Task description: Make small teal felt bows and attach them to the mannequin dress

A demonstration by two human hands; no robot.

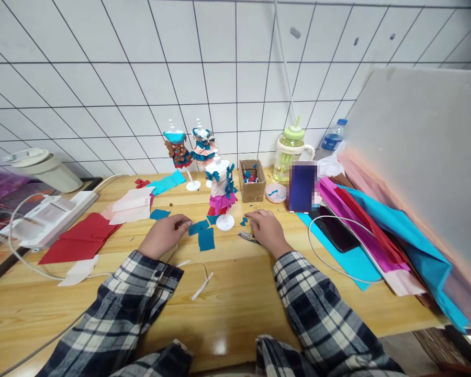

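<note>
My left hand (165, 234) rests on the table with loosely bent fingers and a gap by the thumb. Its fingertips reach the edge of a dark blue piece of crepe paper (199, 227); a blue square (206, 239) lies just below. My right hand (268, 230) lies palm down, fingers apart, over the handle end of small metal snips (248, 237). By its index fingertip is a little blue paper bow (244, 221). Between my hands stands a small white dress form (221, 180) wearing pink, magenta and red paper with blue bows, on a round base (225, 222).
Two more dressed forms (177, 149) (203, 144) stand behind, near a cardboard box (253, 192) and pink dish (276, 193). A green-lidded bottle (288, 152), phone (302, 187) and folded colored paper (377, 230) are right. Red paper (80, 238) and a power strip (55, 217) lie left.
</note>
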